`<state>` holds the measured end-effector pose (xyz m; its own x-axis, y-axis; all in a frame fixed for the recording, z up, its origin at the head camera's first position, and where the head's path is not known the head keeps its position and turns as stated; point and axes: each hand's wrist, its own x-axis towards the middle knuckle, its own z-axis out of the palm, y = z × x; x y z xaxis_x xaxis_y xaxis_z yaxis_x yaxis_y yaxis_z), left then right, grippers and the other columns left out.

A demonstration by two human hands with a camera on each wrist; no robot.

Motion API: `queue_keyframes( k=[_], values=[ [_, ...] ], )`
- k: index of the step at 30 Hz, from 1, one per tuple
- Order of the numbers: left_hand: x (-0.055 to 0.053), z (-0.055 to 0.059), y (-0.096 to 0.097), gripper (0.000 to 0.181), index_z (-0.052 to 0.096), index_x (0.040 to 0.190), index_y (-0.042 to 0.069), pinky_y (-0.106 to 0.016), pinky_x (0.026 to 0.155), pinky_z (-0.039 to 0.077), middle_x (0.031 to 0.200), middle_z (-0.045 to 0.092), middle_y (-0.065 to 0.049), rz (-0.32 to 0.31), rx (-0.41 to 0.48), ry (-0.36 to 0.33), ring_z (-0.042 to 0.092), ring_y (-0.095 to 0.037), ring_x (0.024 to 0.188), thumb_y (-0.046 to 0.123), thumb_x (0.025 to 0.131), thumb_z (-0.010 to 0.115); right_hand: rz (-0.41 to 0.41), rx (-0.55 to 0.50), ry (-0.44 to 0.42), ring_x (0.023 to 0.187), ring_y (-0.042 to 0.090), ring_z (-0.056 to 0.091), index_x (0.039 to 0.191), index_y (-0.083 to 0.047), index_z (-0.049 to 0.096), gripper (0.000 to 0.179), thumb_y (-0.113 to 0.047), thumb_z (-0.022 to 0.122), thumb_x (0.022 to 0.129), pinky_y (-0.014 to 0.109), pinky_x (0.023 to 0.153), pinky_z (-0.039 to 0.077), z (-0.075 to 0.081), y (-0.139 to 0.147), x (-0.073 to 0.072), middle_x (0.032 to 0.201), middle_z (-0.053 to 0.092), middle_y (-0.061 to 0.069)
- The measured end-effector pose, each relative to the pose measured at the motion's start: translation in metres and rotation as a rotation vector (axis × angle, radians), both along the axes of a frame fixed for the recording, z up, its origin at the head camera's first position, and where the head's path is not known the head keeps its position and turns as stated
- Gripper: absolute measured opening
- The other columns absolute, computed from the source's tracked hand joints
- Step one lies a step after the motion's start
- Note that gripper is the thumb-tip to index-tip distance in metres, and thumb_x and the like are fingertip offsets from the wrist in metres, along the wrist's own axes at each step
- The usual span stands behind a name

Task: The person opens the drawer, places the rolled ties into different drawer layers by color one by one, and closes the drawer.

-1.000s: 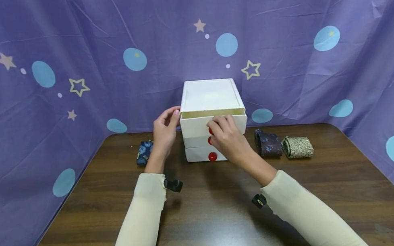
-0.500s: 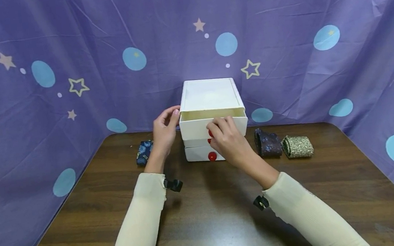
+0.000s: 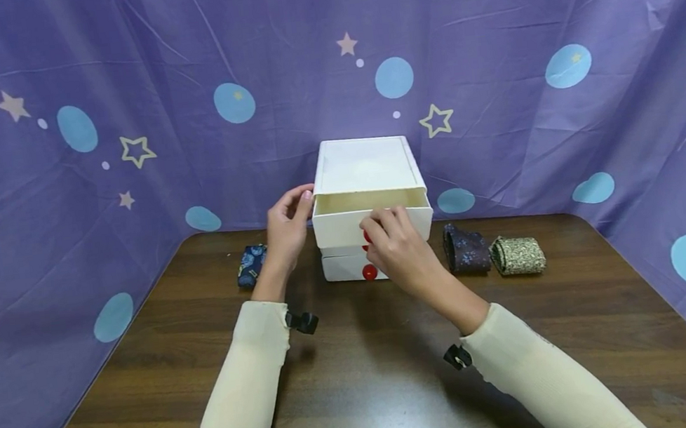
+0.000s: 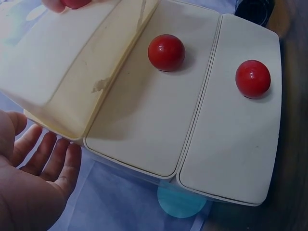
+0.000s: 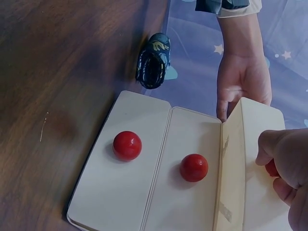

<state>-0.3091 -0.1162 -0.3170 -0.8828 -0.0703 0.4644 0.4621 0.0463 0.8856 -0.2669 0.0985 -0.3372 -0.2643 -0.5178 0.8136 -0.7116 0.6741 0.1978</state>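
A small white drawer cabinet (image 3: 369, 163) has three drawers stacked, each with a round red knob. Its top drawer (image 3: 338, 230) is pulled partway out, and the cream inside shows in the head view. My right hand (image 3: 400, 246) pinches that drawer's knob (image 5: 272, 168), which is mostly covered by the fingers. My left hand (image 3: 287, 227) rests its fingertips against the cabinet's left side near the top, fingers loosely extended. The middle knob (image 4: 166, 52) and bottom knob (image 4: 253, 79) stand on closed drawers.
On the wooden table (image 3: 349, 383), a rolled dark blue patterned cloth (image 3: 251, 265) lies left of the cabinet. To the right are a rolled dark purple cloth (image 3: 468, 249) and a rolled green-gold cloth (image 3: 519, 255). A purple curtain (image 3: 299, 49) hangs close behind.
The top drawer has slid further out toward me as my right hand draws its knob. My left hand stays against the cabinet's side.
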Motion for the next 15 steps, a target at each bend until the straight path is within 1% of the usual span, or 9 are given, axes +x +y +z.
queue_keyframes(
  k=[4, 10, 15],
  values=[
    [-0.0004, -0.0008, 0.0002, 0.032, 0.065, 0.130, -0.007, -0.022, 0.080, 0.053, 0.109, 0.067, -0.013, 0.001, 0.002, 0.001, 0.060, -0.011, 0.090, 0.014, 0.106, 0.057, 0.008, 0.007, 0.002, 0.087, 0.036, 0.055, 0.102, 0.005, 0.065, 0.030, 0.007, 0.074, 0.074, 0.043, 0.077, 0.051, 0.0006, 0.0009, 0.0033, 0.098, 0.063, 0.020],
    [-0.0009, -0.0015, 0.0005, 0.033, 0.064, 0.130, -0.007, -0.021, 0.080, 0.053, 0.112, 0.066, -0.017, 0.003, -0.003, 0.002, 0.060, -0.011, 0.091, 0.015, 0.106, 0.057, 0.010, 0.021, 0.001, 0.086, 0.035, 0.055, 0.101, 0.005, 0.065, 0.028, 0.006, 0.073, 0.075, 0.043, 0.078, 0.051, 0.0017, 0.0020, 0.0078, 0.098, 0.062, 0.019],
    [-0.0004, -0.0010, 0.0009, 0.033, 0.064, 0.131, -0.006, -0.022, 0.081, 0.054, 0.114, 0.066, -0.020, 0.003, -0.006, 0.002, 0.061, -0.012, 0.091, 0.015, 0.106, 0.057, 0.022, 0.014, 0.015, 0.084, 0.036, 0.055, 0.101, 0.005, 0.065, 0.028, 0.006, 0.073, 0.074, 0.044, 0.077, 0.051, 0.0009, 0.0036, 0.0101, 0.097, 0.062, 0.019]
  ],
)
